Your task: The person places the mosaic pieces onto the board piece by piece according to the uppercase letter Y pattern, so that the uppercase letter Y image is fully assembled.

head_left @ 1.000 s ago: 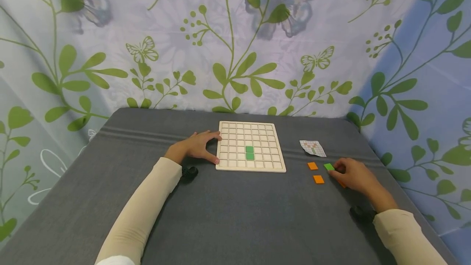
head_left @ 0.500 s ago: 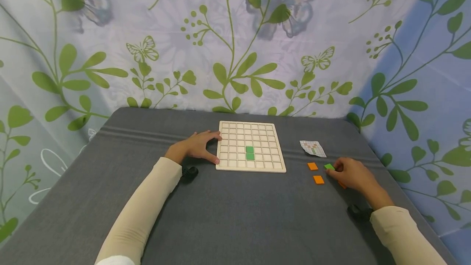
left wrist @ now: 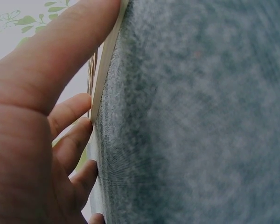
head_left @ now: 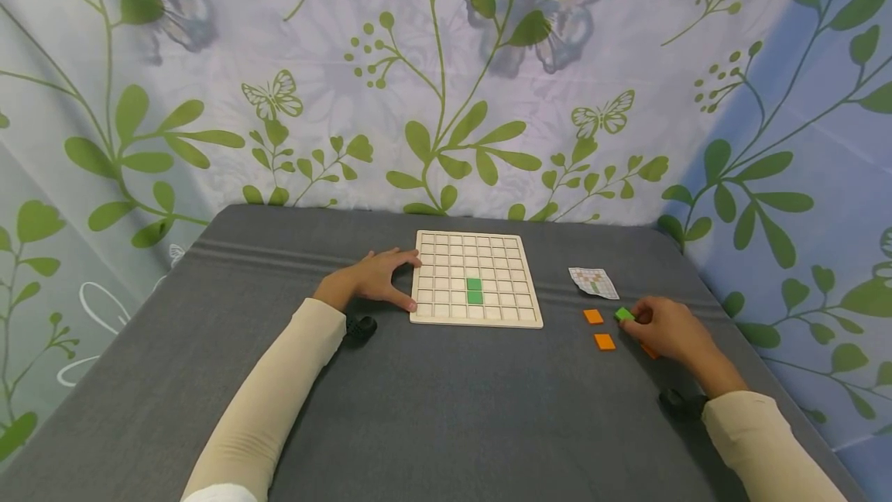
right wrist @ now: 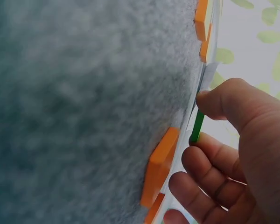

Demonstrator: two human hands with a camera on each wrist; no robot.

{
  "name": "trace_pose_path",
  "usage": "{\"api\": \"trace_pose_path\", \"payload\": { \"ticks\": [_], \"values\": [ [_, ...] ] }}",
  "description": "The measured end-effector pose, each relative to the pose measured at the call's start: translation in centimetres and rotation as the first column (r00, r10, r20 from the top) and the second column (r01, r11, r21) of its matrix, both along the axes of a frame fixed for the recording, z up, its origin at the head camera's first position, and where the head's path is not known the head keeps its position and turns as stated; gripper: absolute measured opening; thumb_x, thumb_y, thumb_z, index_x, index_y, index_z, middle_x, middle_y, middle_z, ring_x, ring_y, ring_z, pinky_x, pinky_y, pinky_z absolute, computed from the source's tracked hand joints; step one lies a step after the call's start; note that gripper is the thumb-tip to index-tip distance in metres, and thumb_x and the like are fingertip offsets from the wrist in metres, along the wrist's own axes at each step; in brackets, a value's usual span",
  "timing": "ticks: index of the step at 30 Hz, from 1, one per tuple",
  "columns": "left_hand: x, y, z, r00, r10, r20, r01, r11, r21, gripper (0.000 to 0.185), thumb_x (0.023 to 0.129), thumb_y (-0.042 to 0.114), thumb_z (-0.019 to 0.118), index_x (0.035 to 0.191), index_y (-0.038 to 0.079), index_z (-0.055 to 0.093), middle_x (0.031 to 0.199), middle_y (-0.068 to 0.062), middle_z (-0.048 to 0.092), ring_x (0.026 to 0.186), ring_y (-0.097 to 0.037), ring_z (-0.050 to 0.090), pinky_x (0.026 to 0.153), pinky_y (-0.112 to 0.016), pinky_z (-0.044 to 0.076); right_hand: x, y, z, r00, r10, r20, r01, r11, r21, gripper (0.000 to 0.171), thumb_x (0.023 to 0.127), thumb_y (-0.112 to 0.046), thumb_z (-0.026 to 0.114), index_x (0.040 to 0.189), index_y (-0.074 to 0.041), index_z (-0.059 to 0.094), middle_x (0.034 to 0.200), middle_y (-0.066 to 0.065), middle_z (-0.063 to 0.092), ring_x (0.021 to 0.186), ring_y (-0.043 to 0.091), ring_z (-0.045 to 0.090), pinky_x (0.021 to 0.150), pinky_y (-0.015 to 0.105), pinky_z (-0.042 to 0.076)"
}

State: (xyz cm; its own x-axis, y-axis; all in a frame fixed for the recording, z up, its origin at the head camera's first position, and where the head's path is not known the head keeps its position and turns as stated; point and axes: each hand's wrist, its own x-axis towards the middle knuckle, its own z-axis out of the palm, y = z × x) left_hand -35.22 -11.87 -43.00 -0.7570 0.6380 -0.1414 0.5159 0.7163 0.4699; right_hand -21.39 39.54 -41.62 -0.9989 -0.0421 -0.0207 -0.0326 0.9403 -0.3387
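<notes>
A pale wooden grid board (head_left: 439,260) lies in the middle of the table in the head view, with two green tiles (head_left: 475,290) set in adjoining cells. My left hand (head_left: 376,277) is at its left edge, thumb and fingers spread apart with their tips against the side. On the right, my right hand (head_left: 669,328) pinches a green square tile (right wrist: 198,126) between thumb and index finger. That tile looks tipped up in the head view. An orange tile (right wrist: 161,163) lies beside the other fingers, partly covered by the hand in the head view.
Left of the right hand lie two more orange tiles, one farther back (head_left: 593,317) and one nearer (head_left: 605,342). A small curled paper with a printed coloured grid (head_left: 594,283) lies behind them. Leaf-patterned curtains (head_left: 446,84) hang behind the grey table (head_left: 474,409) and at its sides.
The green tile at the right hand now tips up between thumb and finger, where it lay flat before. The right wrist has shifted slightly left; the left hand stays at the board.
</notes>
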Motion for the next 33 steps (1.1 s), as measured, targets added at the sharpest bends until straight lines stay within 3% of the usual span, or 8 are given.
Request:
{"api": "trace_pose_path", "payload": {
  "ticks": [6, 12, 22, 33],
  "values": [
    [-0.1, 0.0, -0.1, 1.000, -0.001, -0.004, 0.001, 1.000, -0.011, 0.090, 0.079, 0.060, 0.081, 0.152, 0.021, 0.045, 0.166, -0.002, 0.024, 0.153, -0.032, 0.011, 0.118, -0.064, 0.003, -0.7, -0.8, 0.1, 0.999, 0.023, -0.027, -0.024, 0.999, -0.038, 0.039, 0.092, -0.034, 0.075, 0.104, 0.002, 0.068, 0.094, 0.014, 0.068, 0.076, 0.024, 0.062, 0.064, 0.044, 0.053],
    [0.0, -0.3, 0.0, 1.000, 0.009, 0.004, -0.009, 1.000, -0.005, 0.090, 0.079, 0.058, 0.082, 0.152, 0.021, 0.046, 0.166, -0.002, 0.024, 0.153, -0.032, 0.011, 0.118, -0.063, 0.002, -1.9, -2.7, 0.8, 0.994, 0.093, -0.063, -0.096, 0.994, -0.050, 0.034, 0.093, -0.029, 0.074, 0.108, 0.001, 0.067, 0.097, 0.012, 0.068, 0.083, 0.027, 0.064, 0.070, 0.048, 0.054],
    [0.1, -0.5, 0.1, 1.000, 0.007, 0.005, -0.007, 1.000, -0.005, 0.090, 0.079, 0.059, 0.081, 0.152, 0.021, 0.046, 0.166, -0.001, 0.023, 0.153, -0.032, 0.010, 0.118, -0.064, 0.002, -5.9, -8.6, 2.5, 0.978, 0.203, -0.043, -0.205, 0.978, -0.038, 0.025, 0.094, -0.025, 0.073, 0.108, -0.005, 0.067, 0.099, 0.009, 0.066, 0.077, 0.020, 0.061, 0.065, 0.041, 0.053],
    [0.0, 0.0, 0.2, 1.000, -0.006, 0.012, 0.006, 1.000, -0.007, 0.089, 0.080, 0.058, 0.081, 0.152, 0.021, 0.044, 0.167, 0.001, 0.022, 0.154, -0.032, 0.009, 0.118, -0.064, 0.000, -9.9, -14.3, 2.6, 0.965, 0.263, -0.022, -0.263, 0.964, -0.027, 0.024, 0.095, -0.026, 0.073, 0.110, -0.008, 0.067, 0.103, 0.008, 0.068, 0.090, 0.025, 0.064, 0.076, 0.046, 0.053]
  ]
}}
